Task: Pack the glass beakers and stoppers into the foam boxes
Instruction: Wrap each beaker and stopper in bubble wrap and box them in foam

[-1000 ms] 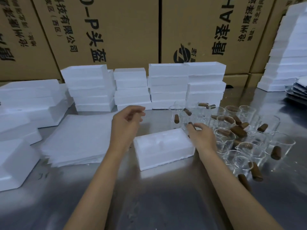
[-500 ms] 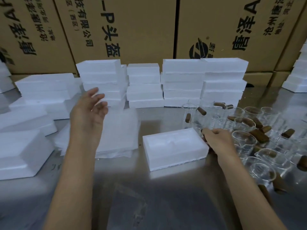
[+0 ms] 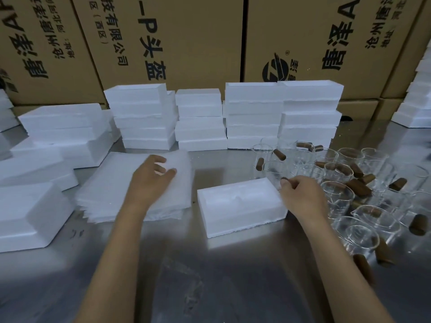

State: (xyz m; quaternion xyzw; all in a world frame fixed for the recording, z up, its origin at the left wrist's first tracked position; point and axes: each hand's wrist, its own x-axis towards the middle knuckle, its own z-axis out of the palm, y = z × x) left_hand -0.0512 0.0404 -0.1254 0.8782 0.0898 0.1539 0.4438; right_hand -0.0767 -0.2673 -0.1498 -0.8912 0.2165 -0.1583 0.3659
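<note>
Many beakers (image 3: 338, 197) crowd right hand (image 3: 303, 197), fingers pinching stopper (image 3: 285, 180); left hand (image 3: 149, 180) spread over foam sheets (image 3: 112, 194).

Left hand (image 3: 149, 180) now lowering from mid-air onto foam sheet stack (image 3: 116, 190), fingers spreading over it.

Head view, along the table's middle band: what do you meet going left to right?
Foam lid → stack of thin foam sheets → left hand → open foam box → right hand → glass beakers with brown stoppers.
</note>
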